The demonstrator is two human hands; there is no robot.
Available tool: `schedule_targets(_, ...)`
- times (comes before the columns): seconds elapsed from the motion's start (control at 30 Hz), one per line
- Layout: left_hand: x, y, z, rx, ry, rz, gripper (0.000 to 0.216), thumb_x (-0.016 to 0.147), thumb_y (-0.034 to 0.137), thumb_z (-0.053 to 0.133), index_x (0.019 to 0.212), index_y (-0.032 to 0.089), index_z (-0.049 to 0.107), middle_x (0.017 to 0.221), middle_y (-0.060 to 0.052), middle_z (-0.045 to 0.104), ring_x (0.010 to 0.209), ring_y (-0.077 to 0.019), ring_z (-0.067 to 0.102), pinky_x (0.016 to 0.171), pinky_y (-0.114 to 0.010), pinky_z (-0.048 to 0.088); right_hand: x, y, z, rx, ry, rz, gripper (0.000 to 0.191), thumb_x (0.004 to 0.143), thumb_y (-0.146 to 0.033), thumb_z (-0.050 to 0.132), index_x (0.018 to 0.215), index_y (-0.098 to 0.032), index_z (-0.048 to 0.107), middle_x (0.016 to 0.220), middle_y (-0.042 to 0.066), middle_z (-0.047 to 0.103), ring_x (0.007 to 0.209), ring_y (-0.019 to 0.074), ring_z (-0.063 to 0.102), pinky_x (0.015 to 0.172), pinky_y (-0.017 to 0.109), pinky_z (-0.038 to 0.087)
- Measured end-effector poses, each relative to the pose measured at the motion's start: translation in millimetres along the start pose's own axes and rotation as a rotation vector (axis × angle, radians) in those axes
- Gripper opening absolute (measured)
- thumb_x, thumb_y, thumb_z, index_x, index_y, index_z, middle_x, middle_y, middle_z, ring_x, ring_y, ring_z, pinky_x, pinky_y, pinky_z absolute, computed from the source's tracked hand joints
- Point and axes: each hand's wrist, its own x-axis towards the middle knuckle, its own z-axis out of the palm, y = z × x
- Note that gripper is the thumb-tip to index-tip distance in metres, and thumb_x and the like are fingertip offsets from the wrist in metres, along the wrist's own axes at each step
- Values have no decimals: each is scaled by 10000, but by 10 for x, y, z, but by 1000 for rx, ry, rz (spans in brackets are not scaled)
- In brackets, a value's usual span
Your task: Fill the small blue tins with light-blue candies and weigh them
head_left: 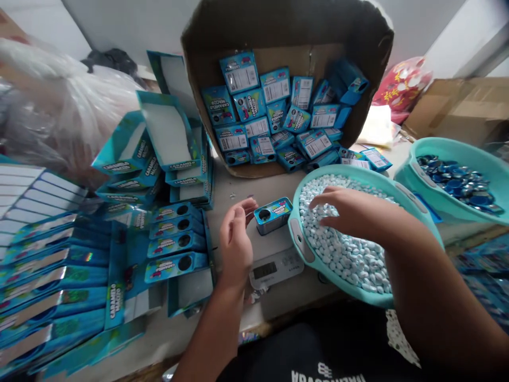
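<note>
Candies (350, 254): small, hard, light, slippery-looking; likely best pinched in clusters. Heaped in teal basin (299, 244) at four o'clock. Right hand (345, 212) loosely spread over them; left hand (234, 239) half-curled, empty, beside tin (273, 215) on scale (276, 270).

A pale grey table (238, 183) runs up to plain white walls (131, 24) under soft, even light. A clear crumpled plastic bag (59, 111) bulges at the left, and a closed brown cardboard carton (457, 109) sits at the far right.
</note>
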Motion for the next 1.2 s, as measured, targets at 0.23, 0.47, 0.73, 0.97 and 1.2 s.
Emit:
schedule_targets(0.23, 25, -14, 9, -62, 27, -54, 359, 951, 494, 566, 993, 176, 728, 982, -64, 725, 919, -155, 682, 817, -249, 540, 129, -116, 116, -81, -54, 90, 228, 793, -141, 628, 993, -200, 722, 920, 51, 687, 821, 224, 618, 692, 321, 425)
schedule_targets(0.47, 13, -41, 10, -113, 32, -103, 364, 943, 494, 579, 992, 167, 731, 953, -69, 734, 900, -169, 696, 802, -255, 547, 88, -148, 93, -101, -35, 128, 122, 767, -158, 594, 686, -202, 675, 633, 19, 608, 582, 160, 494, 544, 309, 285)
schedule_targets(0.73, -21, 5, 6, -80, 25, -81, 361, 965, 486, 553, 1002, 176, 734, 985, -63, 735, 915, -164, 688, 842, -260, 538, 120, -297, -8, -25, 185, -22, 164, 811, -120, 604, 666, -181, 651, 666, 29, 602, 634, 163, 489, 602, 309, 298)
schedule_targets(0.97, -55, 86, 14, -65, 22, -86, 358, 962, 482, 549, 1011, 174, 724, 1025, -74, 730, 966, -183, 679, 867, -273, 525, 273, -729, 108, 248, 376, -223, 100, 908, -110, 633, 913, -156, 722, 924, 51, 676, 829, 171, 594, 702, 269, 369)
schedule_targets(1.2, -28, 78, 13, -98, 13, -97, 376, 944, 504, 567, 1014, 168, 720, 1023, -80, 728, 951, -188, 680, 872, -290, 525, 314, -773, 150, 189, 265, -289, 202, 897, -24, 551, 950, -156, 694, 1018, 64, 668, 880, 174, 597, 708, 268, 369)
